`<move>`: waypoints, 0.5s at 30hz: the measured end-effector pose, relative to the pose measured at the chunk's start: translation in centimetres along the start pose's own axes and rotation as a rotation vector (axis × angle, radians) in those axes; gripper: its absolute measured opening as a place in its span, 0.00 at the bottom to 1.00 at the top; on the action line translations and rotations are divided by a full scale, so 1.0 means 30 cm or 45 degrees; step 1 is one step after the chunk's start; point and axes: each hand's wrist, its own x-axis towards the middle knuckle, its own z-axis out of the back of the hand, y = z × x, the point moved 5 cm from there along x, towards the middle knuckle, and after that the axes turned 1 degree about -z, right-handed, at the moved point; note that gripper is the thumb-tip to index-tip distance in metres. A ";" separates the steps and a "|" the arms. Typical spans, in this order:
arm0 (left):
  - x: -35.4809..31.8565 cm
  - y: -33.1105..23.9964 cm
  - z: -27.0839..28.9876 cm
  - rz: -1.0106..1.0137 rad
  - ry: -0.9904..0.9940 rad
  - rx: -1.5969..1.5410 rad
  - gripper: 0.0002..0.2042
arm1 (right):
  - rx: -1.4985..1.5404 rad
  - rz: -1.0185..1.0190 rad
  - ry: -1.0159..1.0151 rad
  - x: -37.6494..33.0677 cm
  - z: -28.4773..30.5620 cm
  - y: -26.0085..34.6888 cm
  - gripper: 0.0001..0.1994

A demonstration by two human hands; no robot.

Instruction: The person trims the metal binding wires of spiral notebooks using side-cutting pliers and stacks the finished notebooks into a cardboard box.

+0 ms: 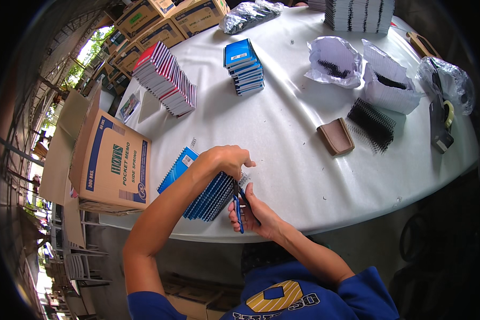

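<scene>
Worktop [304, 176] first: it is big, round and white, and everything else sits on it or next to it. Off its near left edge stands a big open cardboard box [112, 165]. On the far left part of the worktop leans a row of red notebooks [165, 80], and in the far middle is a small stack of blue notebooks [244, 66]. On the right part lie a heap of black spiral coils [372, 122] and a brown holder [335, 136], just beside each other.

At the near edge of the worktop lies a slanted stack of blue spiral notebooks [205, 192]. The person's left hand [230, 160] is curled shut on top of it, pressing it down. The right hand [256, 213], just off the near edge, is closed around blue-handled pliers [237, 205], with the tips at the wire ends of the stack.

I think the stack could slip, because it hangs close to the edge. The pliers could also pinch the left fingers, since they work right under them.
</scene>
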 end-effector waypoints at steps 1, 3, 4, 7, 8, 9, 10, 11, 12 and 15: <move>0.001 -0.002 0.003 0.000 -0.003 -0.001 0.33 | -0.011 -0.001 0.003 -0.003 0.000 0.003 0.39; 0.003 0.015 -0.008 0.006 -0.004 -0.010 0.31 | -0.016 -0.033 0.003 -0.032 -0.025 -0.001 0.38; 0.011 0.030 -0.019 -0.004 0.010 -0.048 0.29 | -0.020 -0.061 0.000 -0.040 -0.035 -0.006 0.38; 0.019 0.019 -0.015 -0.021 0.043 -0.077 0.24 | -0.039 -0.009 0.009 -0.039 -0.022 0.012 0.39; 0.016 0.017 -0.013 -0.012 0.062 -0.073 0.23 | -0.040 -0.006 0.010 -0.034 -0.021 0.017 0.39; 0.026 0.024 -0.018 -0.012 0.061 -0.070 0.23 | -0.030 -0.011 0.013 -0.027 -0.020 0.022 0.39; 0.044 0.038 -0.030 -0.003 0.075 -0.060 0.22 | -0.021 -0.016 0.016 -0.023 -0.020 0.024 0.39; 0.049 0.042 -0.037 0.006 0.091 -0.054 0.22 | -0.021 -0.017 0.016 -0.020 -0.018 0.022 0.39; 0.053 0.048 -0.042 0.007 0.091 -0.055 0.22 | 0.014 -0.026 0.030 -0.018 -0.019 0.020 0.39; 0.058 0.054 -0.050 -0.004 0.082 -0.008 0.23 | 0.081 -0.034 0.026 -0.019 -0.034 0.021 0.38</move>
